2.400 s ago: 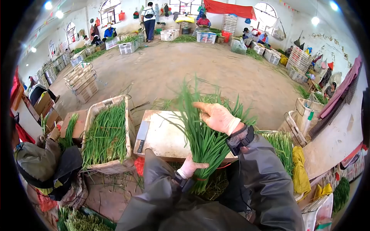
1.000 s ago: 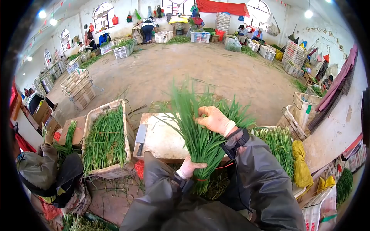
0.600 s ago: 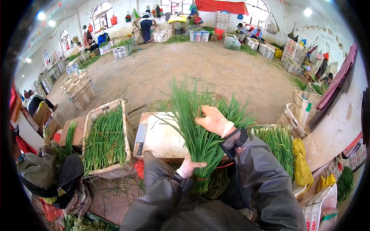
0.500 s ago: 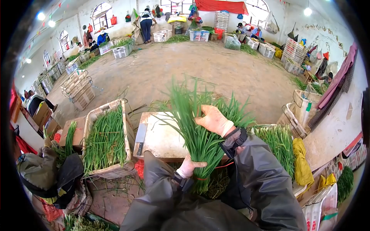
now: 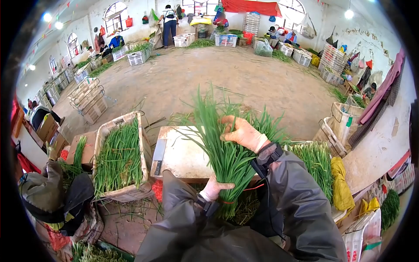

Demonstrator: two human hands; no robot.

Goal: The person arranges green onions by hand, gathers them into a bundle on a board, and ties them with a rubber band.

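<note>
A thick bunch of garlic chives [image 5: 229,163] stands nearly upright in front of me, leaf tips away from my body. Near its base, my left hand [image 5: 214,188] is wrapped round the stems, just above a red tie [image 5: 228,202]. Higher up, my right hand [image 5: 243,133] has its fingers closed on some of the leaves; the fingertips are partly hidden among them. Both hands appear to wear thin pale gloves. Left of the bunch lies a white cutting board [image 5: 185,150] with a knife [image 5: 159,156] along its left edge.
A crate [image 5: 140,146] full of chives stands to my left, beside a co-worker's sleeve [image 5: 46,185]. More chives [image 5: 312,163] and a yellow cloth [image 5: 341,183] are at my right. Stacked crates [image 5: 91,102] stand on the floor [image 5: 192,72]; people work along the far walls.
My right hand has shifted slightly within the leaves, and the upper leaves have swayed. My left hand keeps its hold near the base. A person at the far wall has turned and moved slightly.
</note>
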